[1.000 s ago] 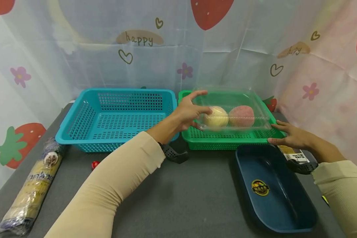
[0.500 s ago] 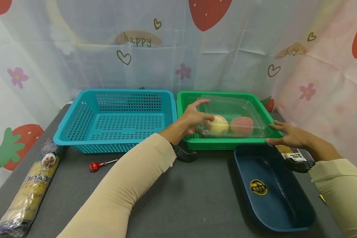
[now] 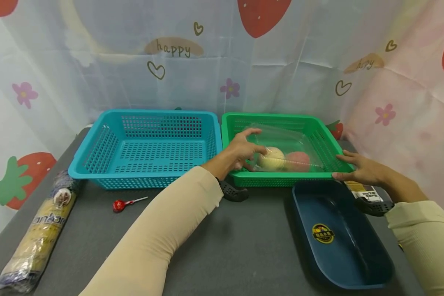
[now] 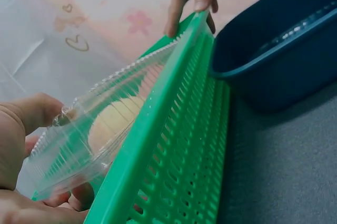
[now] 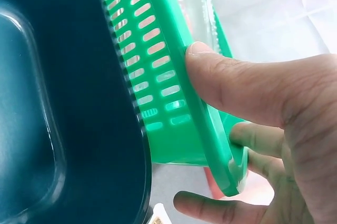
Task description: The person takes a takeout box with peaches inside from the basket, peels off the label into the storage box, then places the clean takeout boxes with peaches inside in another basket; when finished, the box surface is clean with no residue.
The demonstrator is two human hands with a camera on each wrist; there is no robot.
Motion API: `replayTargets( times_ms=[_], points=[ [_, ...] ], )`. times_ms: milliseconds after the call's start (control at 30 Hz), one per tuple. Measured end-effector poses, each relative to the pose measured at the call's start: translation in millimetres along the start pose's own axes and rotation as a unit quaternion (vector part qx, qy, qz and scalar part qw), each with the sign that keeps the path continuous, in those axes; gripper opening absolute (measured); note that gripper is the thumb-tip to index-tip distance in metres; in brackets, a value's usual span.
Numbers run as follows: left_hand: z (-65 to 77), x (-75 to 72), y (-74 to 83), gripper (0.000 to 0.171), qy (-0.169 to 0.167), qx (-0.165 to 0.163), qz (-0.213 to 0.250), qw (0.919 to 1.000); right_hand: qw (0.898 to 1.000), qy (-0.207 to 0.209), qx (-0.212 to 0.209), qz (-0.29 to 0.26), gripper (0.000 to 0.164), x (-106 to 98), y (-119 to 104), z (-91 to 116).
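My left hand (image 3: 240, 154) grips the left end of a clear plastic clamshell box (image 3: 297, 142), thumb and fingers spread around it. Inside the box lie a pale yellow ball-like thing (image 3: 271, 159) and a pink one (image 3: 297, 161); their kind I cannot tell. The box sits within the green basket (image 3: 266, 179), slightly tilted in the left wrist view (image 4: 68, 145). At that basket's front right corner, my right hand (image 3: 362, 167) holds the rim, its thumb (image 5: 231, 79) on the outer side and other fingers around the corner.
A blue basket (image 3: 144, 176) stands left of the green one. A dark blue tub (image 3: 340, 255) is in front, at right, partly over a labelled package (image 3: 366, 192). A red lollipop (image 3: 120, 205) and a long wrapped pack (image 3: 40, 234) lie at left.
My left hand has lowered the clear box with its two round things into the green basket. The lollipop came into full view as the left sleeve shifted. My right hand has stayed at the corner.
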State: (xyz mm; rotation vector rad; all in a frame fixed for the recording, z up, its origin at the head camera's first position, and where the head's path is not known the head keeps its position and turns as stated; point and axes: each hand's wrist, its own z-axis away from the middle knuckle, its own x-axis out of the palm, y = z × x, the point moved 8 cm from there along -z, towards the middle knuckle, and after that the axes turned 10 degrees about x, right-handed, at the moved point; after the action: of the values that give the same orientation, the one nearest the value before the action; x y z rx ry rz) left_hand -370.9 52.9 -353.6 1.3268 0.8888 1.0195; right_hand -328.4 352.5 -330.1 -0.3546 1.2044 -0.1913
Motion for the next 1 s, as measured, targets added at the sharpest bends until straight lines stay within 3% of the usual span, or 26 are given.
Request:
replayTargets(
  times_ms=[233, 433, 667, 833, 1000],
  points=[
    [-3.1, -2.0, -4.9, 0.069, 0.024, -0.038, -0.051, 0.9977, 1.000, -0.001, 0.002, -0.002, 0.087, -1, -2, 1],
    [-1.6, -3.4, -7.9, 0.068, 0.044, -0.083, -0.103, 0.9902, 1.000, 0.003, -0.004, -0.007, 0.087, -2, -2, 0],
    [-1.9, -3.7, -13.1, 0.070, 0.043, -0.108, -0.160, 0.9802, 1.000, 0.013, -0.011, -0.013, 0.089, 2, -1, -1],
    [1.6, -1.6, -9.2, 0.072, 0.034, -0.095, -0.185, 0.9776, 0.999, 0.027, -0.019, -0.028, 0.092, 0, -2, 5],
    [9.8, 2.4, 9.9, 0.072, 0.001, -0.046, -0.175, 0.9835, 0.997, 0.069, -0.030, -0.014, 0.090, -18, -7, 15]
  ],
)
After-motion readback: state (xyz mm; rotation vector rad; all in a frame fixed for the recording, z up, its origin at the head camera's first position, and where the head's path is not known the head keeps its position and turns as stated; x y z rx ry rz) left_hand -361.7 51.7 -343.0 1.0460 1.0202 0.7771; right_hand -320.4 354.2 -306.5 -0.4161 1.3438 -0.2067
